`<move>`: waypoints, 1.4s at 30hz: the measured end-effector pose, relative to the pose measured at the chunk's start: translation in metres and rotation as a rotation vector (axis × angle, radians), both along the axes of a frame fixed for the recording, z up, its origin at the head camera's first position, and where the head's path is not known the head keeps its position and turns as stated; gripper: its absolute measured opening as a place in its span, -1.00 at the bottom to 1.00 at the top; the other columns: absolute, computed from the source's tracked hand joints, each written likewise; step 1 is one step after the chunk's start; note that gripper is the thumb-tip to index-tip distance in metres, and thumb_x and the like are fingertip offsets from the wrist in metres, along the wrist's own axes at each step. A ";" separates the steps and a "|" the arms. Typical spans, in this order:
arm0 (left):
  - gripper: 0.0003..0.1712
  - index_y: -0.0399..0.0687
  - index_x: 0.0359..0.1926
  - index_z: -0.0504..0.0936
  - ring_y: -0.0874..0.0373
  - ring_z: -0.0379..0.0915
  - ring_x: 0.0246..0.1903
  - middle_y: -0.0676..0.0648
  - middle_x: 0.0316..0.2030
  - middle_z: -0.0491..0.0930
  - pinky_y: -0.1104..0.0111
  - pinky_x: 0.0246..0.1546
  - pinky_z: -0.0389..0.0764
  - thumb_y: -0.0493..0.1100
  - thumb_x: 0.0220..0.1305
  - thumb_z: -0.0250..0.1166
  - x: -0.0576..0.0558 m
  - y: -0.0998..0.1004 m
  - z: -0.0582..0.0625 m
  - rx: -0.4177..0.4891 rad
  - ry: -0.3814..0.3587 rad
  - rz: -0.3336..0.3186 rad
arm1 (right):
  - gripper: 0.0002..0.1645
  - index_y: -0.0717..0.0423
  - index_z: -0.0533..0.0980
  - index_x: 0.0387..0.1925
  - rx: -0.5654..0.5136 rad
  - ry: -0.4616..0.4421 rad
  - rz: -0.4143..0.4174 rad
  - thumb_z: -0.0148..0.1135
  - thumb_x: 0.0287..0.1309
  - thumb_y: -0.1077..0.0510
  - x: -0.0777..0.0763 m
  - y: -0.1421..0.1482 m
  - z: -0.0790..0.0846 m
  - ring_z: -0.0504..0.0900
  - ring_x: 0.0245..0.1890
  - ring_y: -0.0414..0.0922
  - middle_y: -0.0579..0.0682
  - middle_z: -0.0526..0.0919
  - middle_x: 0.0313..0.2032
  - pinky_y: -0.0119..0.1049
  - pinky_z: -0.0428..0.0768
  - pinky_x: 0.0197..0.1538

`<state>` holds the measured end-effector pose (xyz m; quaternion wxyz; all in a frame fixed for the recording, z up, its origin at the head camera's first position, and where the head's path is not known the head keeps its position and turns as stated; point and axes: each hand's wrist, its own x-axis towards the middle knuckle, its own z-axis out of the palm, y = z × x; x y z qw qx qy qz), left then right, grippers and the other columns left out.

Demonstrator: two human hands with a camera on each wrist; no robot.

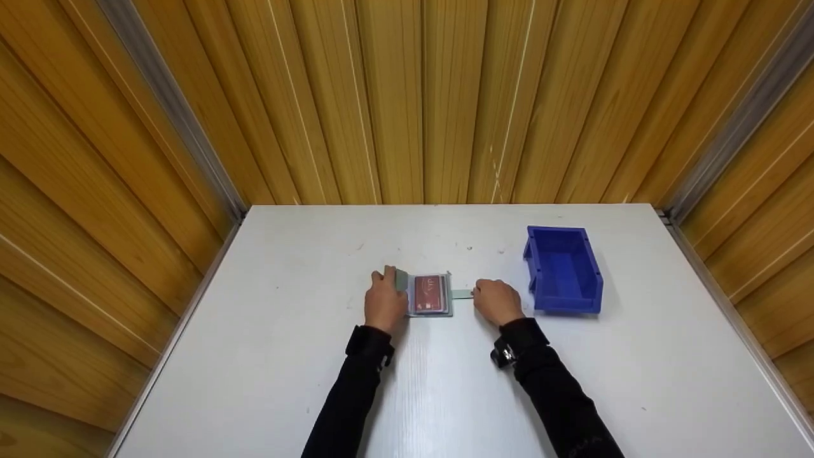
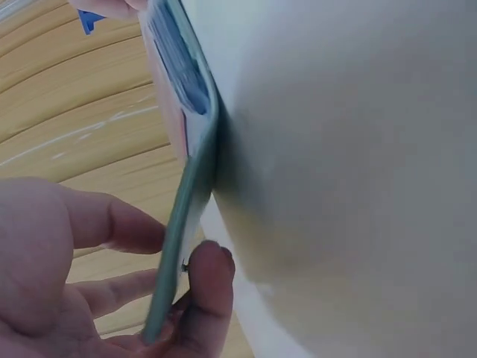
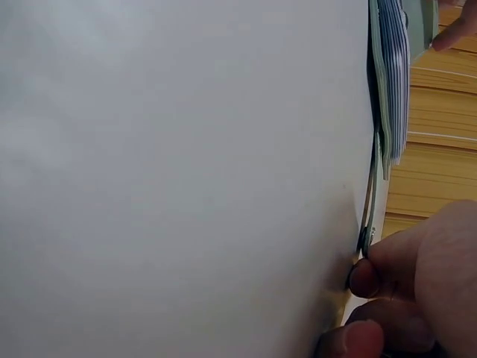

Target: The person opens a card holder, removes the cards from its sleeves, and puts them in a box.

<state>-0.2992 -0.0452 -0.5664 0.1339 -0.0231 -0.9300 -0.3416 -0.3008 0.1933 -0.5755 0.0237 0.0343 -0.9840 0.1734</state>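
A pale green card holder [image 1: 450, 306] lies opened on the white table, with a red card [image 1: 430, 294] facing up in its clear sleeve. My left hand [image 1: 386, 300] grips the raised front cover [image 2: 173, 242] between thumb and fingers, tilting it up from the table. On the other side, my right hand [image 1: 497, 301] pinches the end of the narrow closing strap [image 1: 462, 294], which stretches out flat from the holder. Seen edge-on in the right wrist view, the sleeves [image 3: 395, 82] form a thick layered stack.
A blue plastic bin [image 1: 568, 305] stands to the right of my right hand, near the back. Wood-patterned panels [image 1: 394, 102] wall in the table [image 1: 286, 381] at the back and both sides.
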 end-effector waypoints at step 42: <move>-0.58 -0.23 0.03 0.76 -0.23 0.50 -0.01 -0.31 0.00 0.63 0.01 0.05 0.58 -0.41 0.09 0.36 -0.007 -0.005 -0.010 -0.124 -0.067 0.014 | -0.02 -0.30 0.23 0.58 -0.067 -0.178 0.254 0.28 0.22 -0.45 -0.009 -0.031 0.003 0.53 0.33 0.20 0.21 0.55 0.34 0.13 0.44 0.38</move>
